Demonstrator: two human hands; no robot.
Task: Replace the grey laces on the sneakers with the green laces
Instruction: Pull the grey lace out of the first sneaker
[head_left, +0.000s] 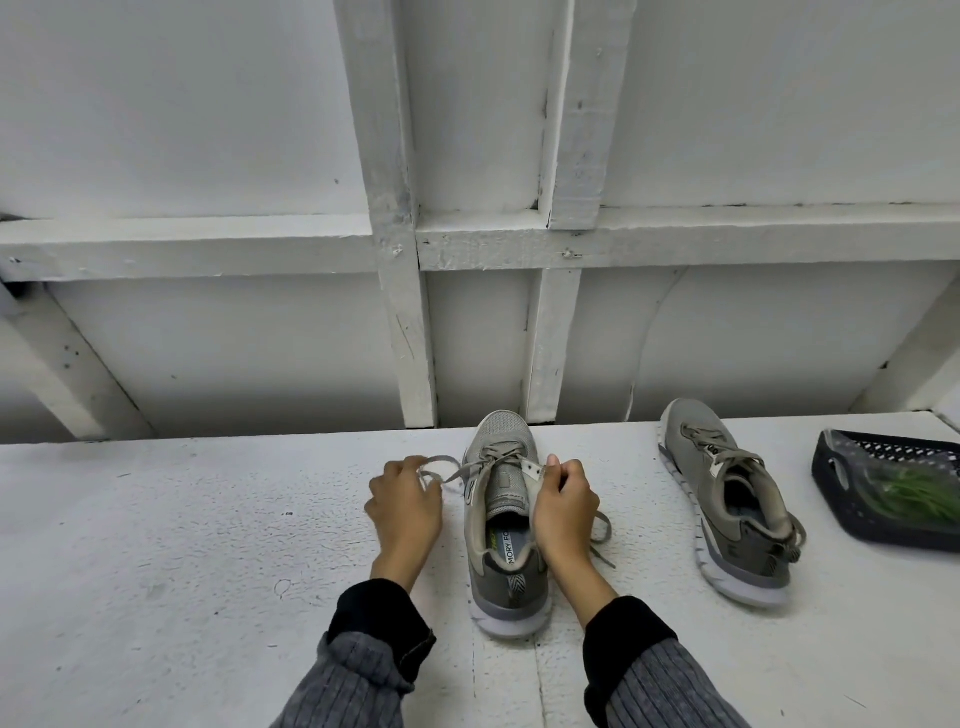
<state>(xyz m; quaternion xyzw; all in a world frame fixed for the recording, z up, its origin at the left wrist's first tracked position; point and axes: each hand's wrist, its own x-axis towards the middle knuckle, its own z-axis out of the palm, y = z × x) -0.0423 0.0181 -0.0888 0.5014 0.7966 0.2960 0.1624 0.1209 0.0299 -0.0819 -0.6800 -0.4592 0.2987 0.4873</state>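
A grey sneaker (501, 525) stands in front of me on the white table, toe pointing away, its grey lace (470, 467) partly loosened. My left hand (402, 506) pinches the lace's left end, drawn out to the left of the shoe. My right hand (563, 506) grips the right eyelet flap of the shoe; the other lace end trails on the table to its right. A second grey sneaker (727, 499), still laced in grey, lies to the right. The green laces (914, 496) lie in a dark basket at the far right.
The dark perforated basket (836, 478) sits at the table's right edge. A white wall with painted wooden framing (405, 249) rises right behind the table. The white table surface (182, 545) stretches to the left of my hands.
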